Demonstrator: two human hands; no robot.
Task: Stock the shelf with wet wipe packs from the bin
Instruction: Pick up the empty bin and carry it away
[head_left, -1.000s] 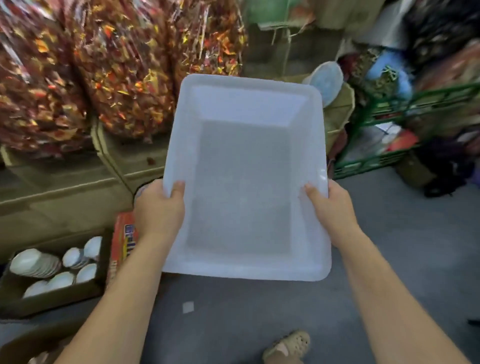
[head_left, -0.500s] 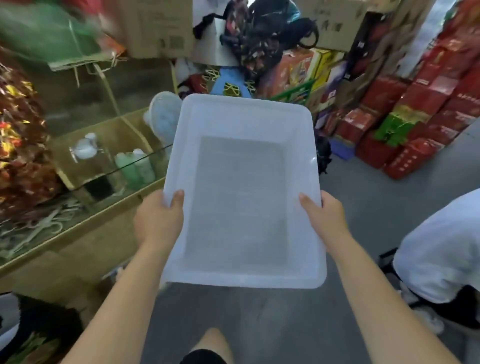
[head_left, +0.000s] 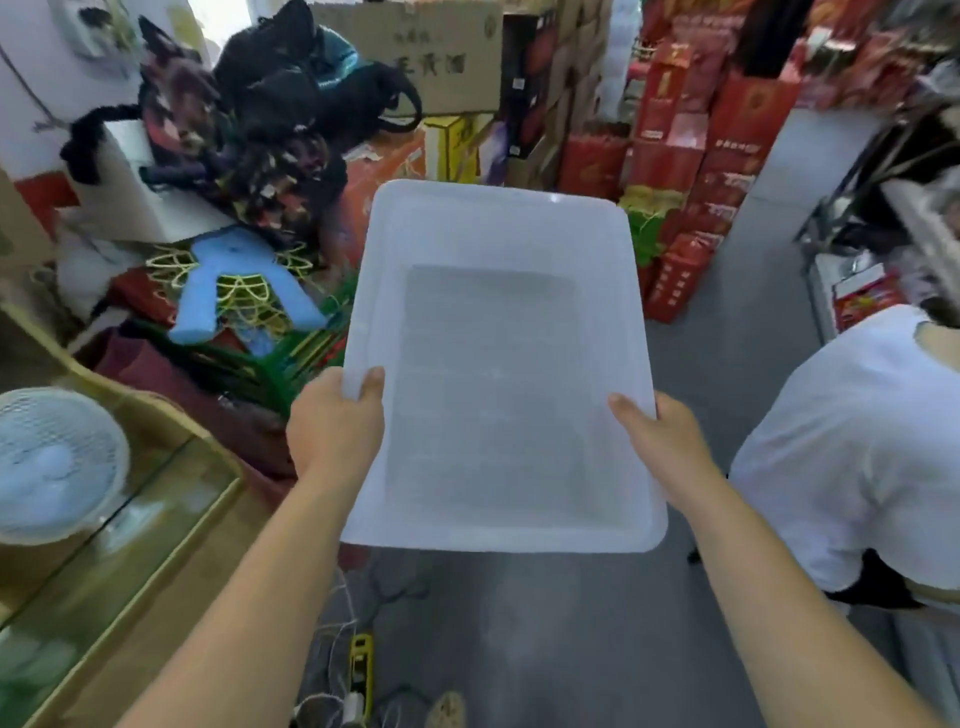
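Head view shows both hands, left hand (head_left: 336, 422) and right hand (head_left: 661, 442), gripping a translucent rectangular plastic bin (head_left: 498, 364) by its rims above grey floor (head_left: 519, 623), red boxes (head_left: 691, 156) ahead, a person in white (head_left: 852, 447) beside.

So: one translucent white bin (head_left: 498, 249), two hands on it, left hand (head_left: 335, 426) and right hand (head_left: 662, 447), one white fan (head_left: 52, 462), one yellow power strip (head_left: 360, 667).

Both hands, left (head_left: 332, 421) and right (head_left: 662, 441), grip the empty translucent bin (head_left: 498, 249) by its side rims
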